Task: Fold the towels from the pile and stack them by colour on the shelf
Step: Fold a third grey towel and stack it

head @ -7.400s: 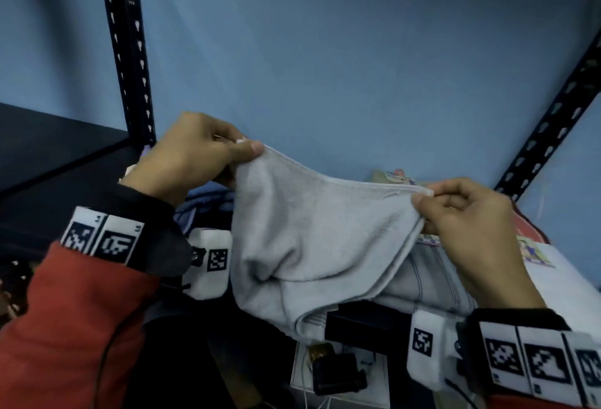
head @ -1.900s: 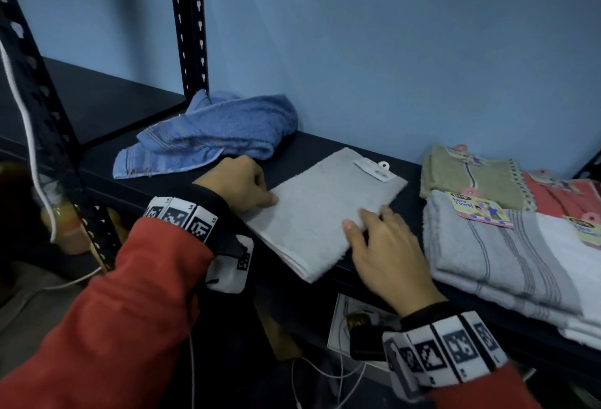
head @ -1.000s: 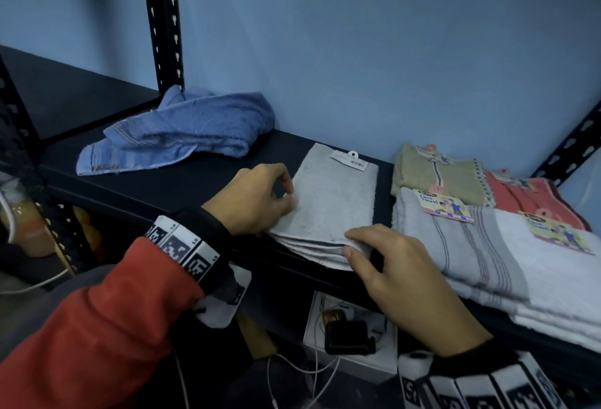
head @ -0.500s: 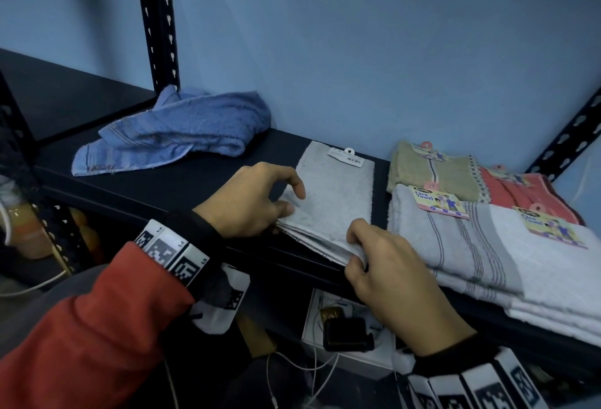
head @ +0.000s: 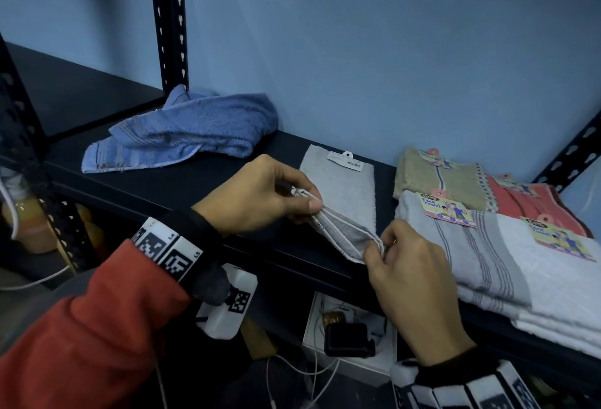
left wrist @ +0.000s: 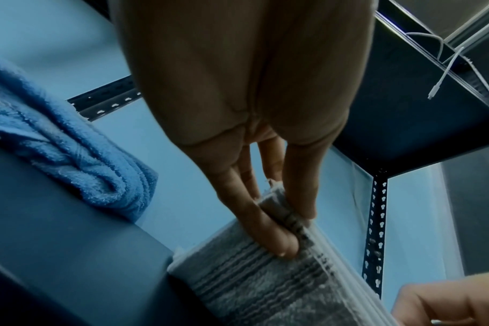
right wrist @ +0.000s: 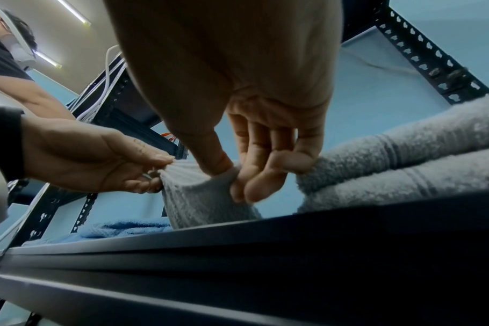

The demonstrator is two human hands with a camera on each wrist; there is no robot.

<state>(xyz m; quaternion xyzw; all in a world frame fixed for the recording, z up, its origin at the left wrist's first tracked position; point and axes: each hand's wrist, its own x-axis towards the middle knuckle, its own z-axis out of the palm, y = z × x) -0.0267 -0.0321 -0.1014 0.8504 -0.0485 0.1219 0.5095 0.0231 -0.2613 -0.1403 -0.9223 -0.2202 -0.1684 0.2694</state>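
A folded grey towel (head: 344, 194) with a white tag lies on the dark shelf (head: 201, 187). Its near end is lifted off the shelf edge. My left hand (head: 302, 203) pinches the near left corner between thumb and fingers, as the left wrist view shows at the grey towel (left wrist: 260, 282). My right hand (head: 379, 251) pinches the near right corner; in the right wrist view thumb and fingers close on the grey towel (right wrist: 204, 198). To the right sits a stack of grey striped towels (head: 507, 265). A crumpled blue towel (head: 188, 135) lies at the back left.
Behind the grey stack lie a folded beige towel (head: 435, 181) and a red towel (head: 533, 203). Black slotted uprights (head: 167, 18) stand at the back left and far right. Below the shelf are a white box, a black device (head: 349, 340) and loose cables.
The towel went from held spread in the air to folded flat on the shelf. In the last second both hands closed on its near corners and raised that end.
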